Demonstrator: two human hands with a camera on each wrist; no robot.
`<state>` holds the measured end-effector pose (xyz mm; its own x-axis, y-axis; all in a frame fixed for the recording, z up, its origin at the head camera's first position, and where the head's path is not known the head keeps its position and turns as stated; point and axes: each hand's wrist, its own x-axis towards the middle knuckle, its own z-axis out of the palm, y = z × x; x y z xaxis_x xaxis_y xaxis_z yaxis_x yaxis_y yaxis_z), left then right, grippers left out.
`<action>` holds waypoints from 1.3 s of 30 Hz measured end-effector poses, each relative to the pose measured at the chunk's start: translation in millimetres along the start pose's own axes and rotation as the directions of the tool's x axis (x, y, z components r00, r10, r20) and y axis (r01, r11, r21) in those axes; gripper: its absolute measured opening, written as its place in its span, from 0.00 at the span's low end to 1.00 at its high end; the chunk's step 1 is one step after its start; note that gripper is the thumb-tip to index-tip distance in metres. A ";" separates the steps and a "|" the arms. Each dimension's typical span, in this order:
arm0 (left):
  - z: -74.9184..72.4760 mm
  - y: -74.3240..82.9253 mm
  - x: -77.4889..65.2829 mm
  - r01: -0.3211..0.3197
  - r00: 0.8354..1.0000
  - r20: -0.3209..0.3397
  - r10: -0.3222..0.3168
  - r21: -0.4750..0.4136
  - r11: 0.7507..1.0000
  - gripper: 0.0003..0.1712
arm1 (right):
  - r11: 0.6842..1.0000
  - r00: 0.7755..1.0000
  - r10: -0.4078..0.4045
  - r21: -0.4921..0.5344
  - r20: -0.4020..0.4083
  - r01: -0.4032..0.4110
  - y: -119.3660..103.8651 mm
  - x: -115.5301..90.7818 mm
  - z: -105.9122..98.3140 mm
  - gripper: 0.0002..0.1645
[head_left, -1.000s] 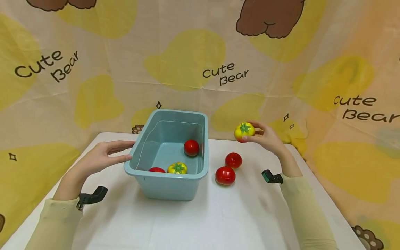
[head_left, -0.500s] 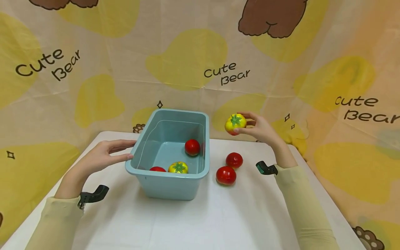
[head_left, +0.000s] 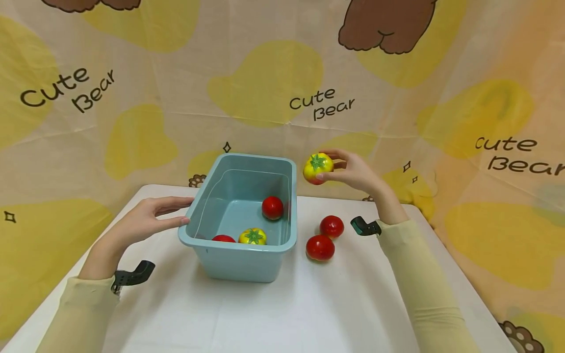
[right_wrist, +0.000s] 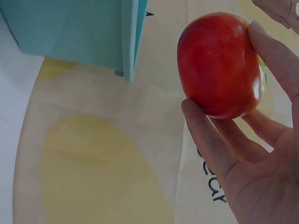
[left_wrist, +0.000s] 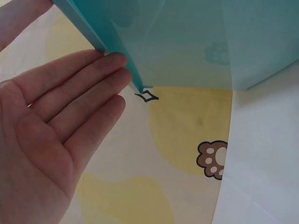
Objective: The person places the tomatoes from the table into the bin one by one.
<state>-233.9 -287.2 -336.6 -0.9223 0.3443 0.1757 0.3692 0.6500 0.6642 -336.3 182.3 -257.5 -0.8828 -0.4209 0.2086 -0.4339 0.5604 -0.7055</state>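
My right hand [head_left: 350, 171] gripped a yellow-and-red tomato [head_left: 318, 168] between thumb and fingertips, the thumb on the near side and the fingers on the far side. The fruit was held in the air above table level, just outside the right rim of a blue-grey bin [head_left: 240, 264], with its green star-shaped calyx in sight from the head view and its glossy red underside in sight from the right wrist. My left hand [head_left: 141, 220] was placed at the left side of the bin, its fingers straight and laid against the rim, the thumb spread apart from them toward the near corner. Contents of the bin: one red tomato [head_left: 272, 208] by the right wall, a yellow-topped tomato [head_left: 253, 237] near the front wall, and beside it a red-skinned tomato [head_left: 223, 239], the lower part of which the front rim hid, so I could not vouch for its full colouring. On the white table [head_left: 176, 314], right of the bin, a nearer red tomato [head_left: 320, 248] and a farther red tomato [head_left: 332, 226] lay close together. Behind stood a printed backdrop [head_left: 265, 73] lettered "Cute Bear", with yellow patches and brown bear figures.
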 end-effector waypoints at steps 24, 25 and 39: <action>-0.2 3.0 -2.0 0.002 1.000 -0.011 -0.002 0.003 1.000 0.30 | 0.991 0.985 -0.136 0.034 0.106 0.133 -45.1 28.9 26.1 0.36; -0.3 3.3 -2.2 0.001 1.000 -0.012 -0.001 0.000 1.000 0.30 | 0.990 0.984 -0.143 0.026 0.110 0.141 -46.7 30.5 27.6 0.36; -1.1 5.0 -6.0 0.011 1.000 -0.026 -0.011 -0.002 1.000 0.30 | 0.986 0.967 -0.165 0.010 0.192 0.166 -66.3 53.6 49.3 0.35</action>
<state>-226.7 -286.7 -333.5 -0.9288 0.3197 0.1873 0.3591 0.6524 0.6674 -346.1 87.4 -232.9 -0.7479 -0.6365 0.1885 -0.5730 0.4756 -0.6675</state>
